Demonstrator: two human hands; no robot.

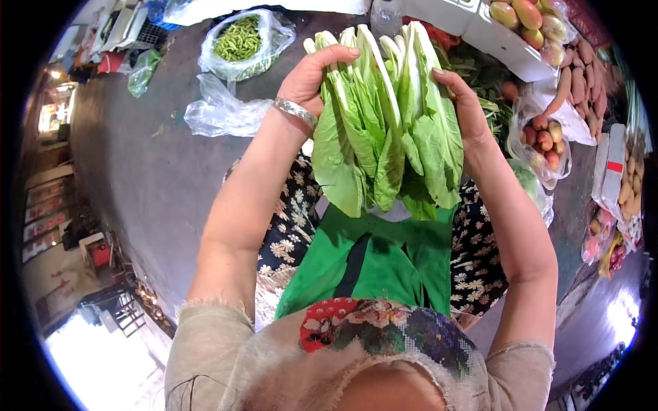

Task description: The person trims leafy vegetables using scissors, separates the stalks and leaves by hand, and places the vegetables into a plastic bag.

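While the left hand (310, 77) (a silvery bracelet (296, 112) circles its wrist) grips one side of the leafy greens (378, 137), the right hand (467, 108) clasps the other. The greens' leaf tips hang over the green apron (325, 257), white stalks pointing away from the body; a clear plastic bag (223, 113) lies to the left.

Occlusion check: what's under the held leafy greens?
Around the lower edges of the leafy greens, a green apron and daisy-print cloth show; whatever they directly cover can't be seen.

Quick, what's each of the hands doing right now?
Left hand: holding the left side of the white-stemmed leafy greens.
Right hand: holding their right side.
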